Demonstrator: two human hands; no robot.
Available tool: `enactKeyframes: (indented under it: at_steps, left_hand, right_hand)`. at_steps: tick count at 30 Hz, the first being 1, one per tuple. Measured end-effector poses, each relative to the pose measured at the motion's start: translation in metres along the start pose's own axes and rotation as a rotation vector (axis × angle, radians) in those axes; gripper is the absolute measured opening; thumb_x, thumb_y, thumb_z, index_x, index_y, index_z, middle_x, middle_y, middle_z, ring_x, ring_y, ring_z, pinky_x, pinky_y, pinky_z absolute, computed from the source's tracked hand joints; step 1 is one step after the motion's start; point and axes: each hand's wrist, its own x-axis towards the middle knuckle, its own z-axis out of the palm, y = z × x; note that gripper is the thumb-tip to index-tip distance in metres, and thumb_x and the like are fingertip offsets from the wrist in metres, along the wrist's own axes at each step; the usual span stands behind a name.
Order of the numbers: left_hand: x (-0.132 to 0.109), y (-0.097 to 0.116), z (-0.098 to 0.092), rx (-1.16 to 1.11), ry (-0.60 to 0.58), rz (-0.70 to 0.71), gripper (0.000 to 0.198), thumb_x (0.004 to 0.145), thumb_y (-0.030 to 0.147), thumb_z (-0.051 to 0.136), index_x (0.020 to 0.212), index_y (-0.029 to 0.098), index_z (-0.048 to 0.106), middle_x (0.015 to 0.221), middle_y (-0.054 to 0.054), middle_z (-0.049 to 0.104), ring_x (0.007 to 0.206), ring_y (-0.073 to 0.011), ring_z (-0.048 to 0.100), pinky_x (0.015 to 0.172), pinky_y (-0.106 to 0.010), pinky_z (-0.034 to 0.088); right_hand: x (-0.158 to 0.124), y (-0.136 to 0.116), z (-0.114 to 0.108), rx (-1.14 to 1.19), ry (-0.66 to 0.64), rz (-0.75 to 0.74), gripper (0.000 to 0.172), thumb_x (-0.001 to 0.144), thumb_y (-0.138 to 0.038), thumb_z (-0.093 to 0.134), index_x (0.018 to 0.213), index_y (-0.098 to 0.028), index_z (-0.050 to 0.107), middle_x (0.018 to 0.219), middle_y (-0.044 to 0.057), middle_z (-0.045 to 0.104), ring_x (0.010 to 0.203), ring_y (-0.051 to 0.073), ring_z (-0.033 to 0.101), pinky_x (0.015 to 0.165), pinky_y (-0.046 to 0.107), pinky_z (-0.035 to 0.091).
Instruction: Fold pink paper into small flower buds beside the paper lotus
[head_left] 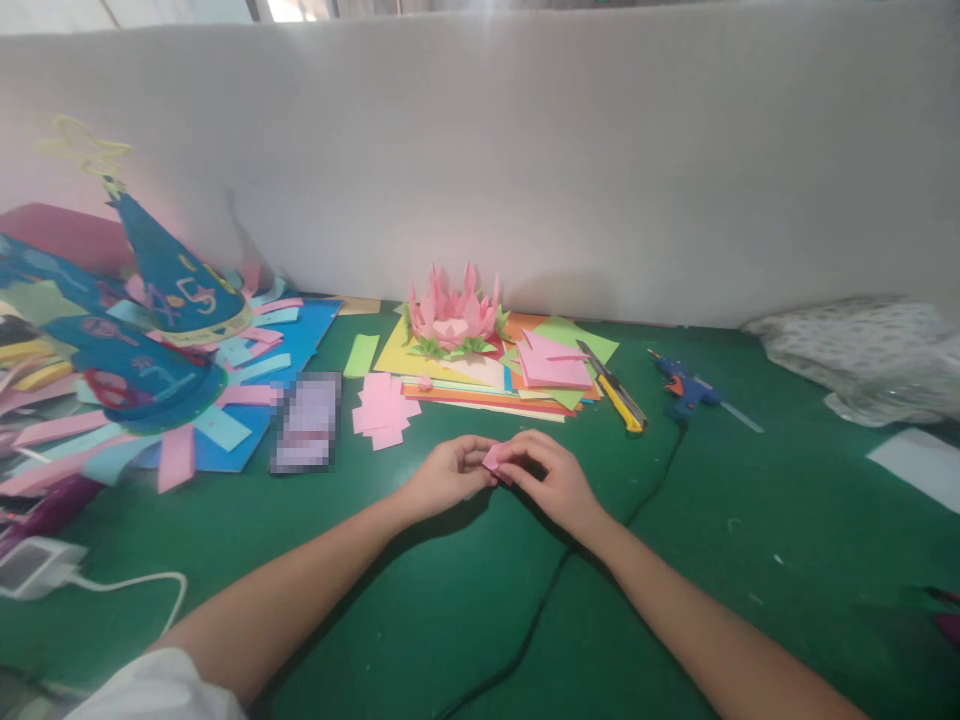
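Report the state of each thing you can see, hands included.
Pink paper piece: apparently folded, held in both hands
Left hand: gripping that piece
Right hand: pinching it
Paper flower: assembled, on stacked sheets
Pink slips: loosely piled
Cutter: lying down, blade apparently out
Glue gun: lying down, power unclear
Phone: lying flat, screen obscured
Starred cone hat: point up

White left sleeve, bare forearms, bare fingers

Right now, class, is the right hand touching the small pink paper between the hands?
Touching: the head view shows fingertips of the right hand against the right side of the pink paper, with no gap.
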Motion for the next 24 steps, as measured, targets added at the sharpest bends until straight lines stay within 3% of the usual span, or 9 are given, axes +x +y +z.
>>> enactKeyframes:
  at_steps: [10,24]
  left_hand:
    - [-0.002,-0.008,0.007,0.135,0.008,0.056,0.036,0.075,0.038,0.061,0.099,0.013,0.057,0.093,-0.011,0.068,0.085,-0.0166,0.064,0.076,-0.028,0.049]
    - [-0.004,-0.007,0.011,0.239,0.042,0.091,0.033,0.079,0.040,0.056,0.096,0.012,0.058,0.087,-0.009,0.067,0.080,-0.0153,0.063,0.075,-0.030,0.051]
  right_hand:
    - [-0.002,0.000,0.001,-0.043,0.041,0.074,0.011,0.084,-0.026,0.056,0.077,-0.020,0.063,0.074,0.002,0.060,0.070,0.015,0.056,0.065,0.027,0.045]
    - [-0.003,-0.002,0.005,-0.077,0.093,0.094,0.013,0.082,-0.027,0.058,0.072,-0.019,0.060,0.070,0.001,0.057,0.063,0.013,0.054,0.057,0.024,0.044]
